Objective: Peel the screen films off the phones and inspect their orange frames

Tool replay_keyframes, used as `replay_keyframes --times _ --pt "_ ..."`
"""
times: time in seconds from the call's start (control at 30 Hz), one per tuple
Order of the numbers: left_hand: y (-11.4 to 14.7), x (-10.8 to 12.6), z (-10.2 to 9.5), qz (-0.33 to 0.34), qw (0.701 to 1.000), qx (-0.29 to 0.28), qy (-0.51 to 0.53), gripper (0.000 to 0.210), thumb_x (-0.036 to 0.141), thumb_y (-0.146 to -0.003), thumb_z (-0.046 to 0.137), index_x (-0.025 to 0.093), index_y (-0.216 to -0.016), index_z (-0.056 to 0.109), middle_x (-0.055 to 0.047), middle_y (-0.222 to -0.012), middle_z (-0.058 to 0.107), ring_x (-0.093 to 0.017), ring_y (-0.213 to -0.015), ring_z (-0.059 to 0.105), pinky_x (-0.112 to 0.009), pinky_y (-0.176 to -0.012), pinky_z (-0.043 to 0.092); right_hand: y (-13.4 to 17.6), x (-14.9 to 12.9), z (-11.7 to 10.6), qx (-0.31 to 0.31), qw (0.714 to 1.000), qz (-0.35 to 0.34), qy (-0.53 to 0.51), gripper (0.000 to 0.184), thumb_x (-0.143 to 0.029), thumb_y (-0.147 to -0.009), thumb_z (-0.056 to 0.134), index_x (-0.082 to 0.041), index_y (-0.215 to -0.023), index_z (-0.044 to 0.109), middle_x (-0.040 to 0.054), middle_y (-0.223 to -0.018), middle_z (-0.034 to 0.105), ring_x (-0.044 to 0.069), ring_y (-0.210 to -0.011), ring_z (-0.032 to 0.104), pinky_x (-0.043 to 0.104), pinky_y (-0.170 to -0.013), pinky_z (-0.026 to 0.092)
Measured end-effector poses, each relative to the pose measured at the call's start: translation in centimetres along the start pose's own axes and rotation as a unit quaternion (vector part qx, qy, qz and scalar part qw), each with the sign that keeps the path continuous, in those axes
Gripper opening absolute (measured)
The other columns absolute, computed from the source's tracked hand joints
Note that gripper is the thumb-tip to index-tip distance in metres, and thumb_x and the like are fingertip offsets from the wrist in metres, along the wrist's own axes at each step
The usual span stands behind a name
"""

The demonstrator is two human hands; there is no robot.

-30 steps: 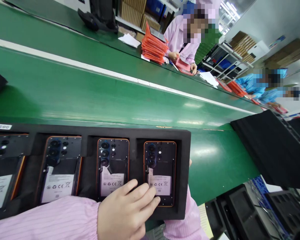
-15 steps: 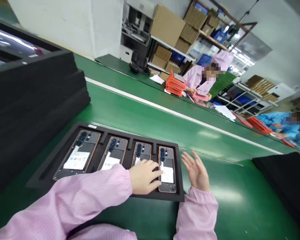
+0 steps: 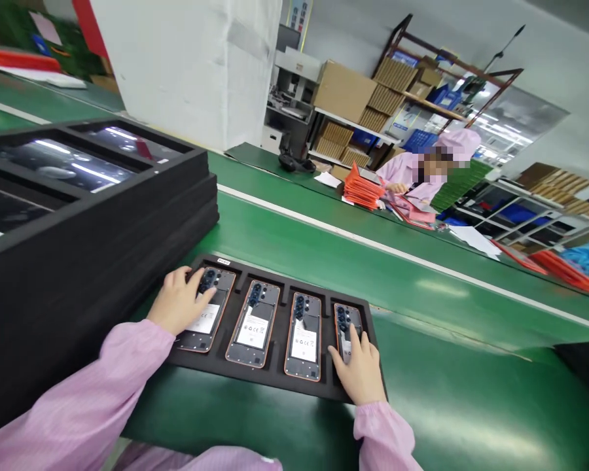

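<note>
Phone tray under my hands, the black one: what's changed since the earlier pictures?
Your left hand moved left along the black tray, from the two right-hand phones to the leftmost phone. Your right hand came in from the tray's right edge to the rightmost phone. All four phones stay in the tray, camera side up.

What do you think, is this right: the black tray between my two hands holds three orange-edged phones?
Not three: the head view shows four orange-edged phones in the black tray, which is indeed between your left hand and right hand.
</note>
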State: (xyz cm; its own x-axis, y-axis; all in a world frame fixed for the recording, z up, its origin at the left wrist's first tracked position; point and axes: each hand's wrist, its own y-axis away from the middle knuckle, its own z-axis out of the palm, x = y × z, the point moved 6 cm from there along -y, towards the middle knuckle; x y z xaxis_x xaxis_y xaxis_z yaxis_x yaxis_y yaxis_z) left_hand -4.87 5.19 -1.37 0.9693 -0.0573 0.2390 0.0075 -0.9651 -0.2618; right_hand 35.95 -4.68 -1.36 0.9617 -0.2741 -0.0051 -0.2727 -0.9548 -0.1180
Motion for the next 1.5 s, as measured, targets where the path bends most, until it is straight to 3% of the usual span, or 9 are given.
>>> replay_keyframes --times 0.23,0.37,0.5,0.73,1.0,1.17,1.27,1.43,1.5 --pt "-0.9 3.6 0.3 0.021 0.994 -0.083 -0.060 0.089 0.067 -0.081 0.054 0.005 -0.144 0.043 -0.028 -0.146 0.039 -0.042 -0.132 0.037 -0.052 -0.107 0.033 -3.1 -2.2 -3.1 -0.062 0.992 0.034 0.105 0.044 -0.017 -0.097 0.034 0.002 -0.135 0.045 0.0251 -0.110 0.063 0.031 -0.100 0.066 0.039 -0.090 0.049" --pt "-2.9 4.3 -0.3 0.013 0.987 -0.140 -0.078 0.085 0.070 -0.077 0.058 0.011 -0.137 0.052 -0.027 -0.132 0.049 -0.042 -0.118 0.047 -0.051 -0.096 0.038 -4.0 -1.8 -6.8 -0.065 0.986 0.104 0.109 0.037 -0.016 -0.098 0.028 0.002 -0.121 0.050 0.0223 -0.084 0.066 0.032 -0.077 0.070 0.038 -0.069 0.051" --pt "-4.5 4.1 -0.6 0.027 0.988 -0.139 -0.056 0.073 0.069 -0.076 0.059 0.010 -0.120 0.063 -0.024 -0.119 0.055 -0.041 -0.113 0.048 -0.049 -0.093 0.039 -2.7 -4.5 -8.6 -0.069 0.991 0.068 0.092 0.034 -0.017 -0.099 0.034 -0.007 -0.129 0.047 0.0132 -0.084 0.069 0.025 -0.076 0.071 0.029 -0.065 0.049" --pt "-5.4 2.9 -0.1 0.032 0.993 -0.107 0.030 0.062 0.069 -0.083 0.046 0.015 -0.103 0.066 -0.021 -0.115 0.057 -0.039 -0.113 0.048 -0.049 -0.095 0.040 -0.6 -12.5 -7.5 -0.074 0.984 -0.012 0.161 0.049 -0.001 -0.093 0.033 0.004 -0.141 0.041 0.0190 -0.098 0.067 0.021 -0.077 0.072 0.025 -0.060 0.054" --pt "-5.8 2.0 -2.0 -0.011 0.976 -0.056 0.212 0.039 0.057 -0.087 0.042 0.022 -0.087 0.057 -0.010 -0.097 0.066 -0.032 -0.098 0.059 -0.042 -0.087 0.043 -0.1 -15.3 -4.7 -0.072 0.983 -0.033 0.164 0.053 0.001 -0.092 0.028 0.007 -0.143 0.040 0.0271 -0.119 0.060 0.023 -0.099 0.068 0.025 -0.069 0.056" --pt "-5.4 1.0 -1.8 -0.085 0.901 -0.058 0.421 0.044 0.059 -0.079 0.050 0.021 -0.101 0.056 -0.006 -0.086 0.068 -0.027 -0.085 0.064 -0.038 -0.080 0.047 -0.4 -14.7 -3.5 -0.056 0.992 -0.034 0.107 0.043 -0.018 -0.095 0.045 -0.008 -0.136 0.054 0.0158 -0.109 0.063 0.025 -0.097 0.065 0.032 -0.076 0.053" --pt "-5.1 1.3 -1.4 -0.095 0.846 -0.112 0.512 0.060 0.060 -0.081 0.039 0.015 -0.117 0.053 -0.009 -0.090 0.070 -0.028 -0.086 0.068 -0.038 -0.074 0.053 -0.9 -13.6 -3.5 -0.032 0.995 0.022 0.092 0.056 -0.036 -0.091 0.054 -0.004 -0.138 0.049 0.0205 -0.122 0.056 0.032 -0.110 0.057 0.042 -0.087 0.049" --pt "-3.7 3.4 -0.2 -0.099 0.623 -0.336 0.699 0.066 0.052 -0.083 0.037 0.011 -0.133 0.050 -0.016 -0.120 0.068 -0.035 -0.106 0.067 -0.049 -0.089 0.054 -1.5 -11.7 -3.4 -0.081 0.988 0.128 -0.003 0.083 -0.044 -0.086 0.059 0.003 -0.148 0.029 0.0243 -0.123 0.055 0.035 -0.114 0.053 0.041 -0.087 0.048" --pt "-3.3 3.9 -0.2 -0.084 0.564 -0.381 0.728 0.071 0.052 -0.087 0.029 0.011 -0.144 0.037 -0.019 -0.127 0.065 -0.036 -0.114 0.064 -0.053 -0.092 0.051 -1.9 -11.3 -4.0 -0.103 0.985 0.136 -0.028 0.088 -0.042 -0.082 0.063 0.000 -0.150 0.026 0.0224 -0.122 0.056 0.036 -0.114 0.055 0.041 -0.089 0.047"
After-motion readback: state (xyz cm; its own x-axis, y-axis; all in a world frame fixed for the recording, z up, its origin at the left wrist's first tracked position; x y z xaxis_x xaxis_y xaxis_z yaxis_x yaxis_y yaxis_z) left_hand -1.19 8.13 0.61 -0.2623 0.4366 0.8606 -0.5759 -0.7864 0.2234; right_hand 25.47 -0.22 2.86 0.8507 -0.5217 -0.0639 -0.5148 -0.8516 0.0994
